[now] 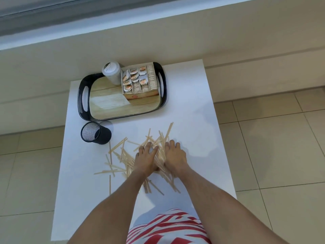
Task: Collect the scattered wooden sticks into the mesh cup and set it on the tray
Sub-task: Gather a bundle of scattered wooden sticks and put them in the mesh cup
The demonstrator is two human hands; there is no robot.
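Pressing down on the pile of wooden sticks (159,155), your two hands sit side by side at the middle of the white table (197,106): your left hand (146,158) lies with its fingers spread wide and fairly straight over the sticks, and your right hand (175,155) lies just beside it with its fingers close together and lightly bent over the heap, though you cannot tell whether either hand has sticks pinched underneath. Loose sticks fan out from the pile toward 9 o'clock and 6 o'clock. The black mesh cup (95,132) lies tipped on its side at 10 o'clock from your hands, its mouth turned toward 9 o'clock. The black-rimmed tray (82,106) is at 12 o'clock, beyond the cup, carrying a lidded paper cup (112,73) and a carton of tea bags (140,83).
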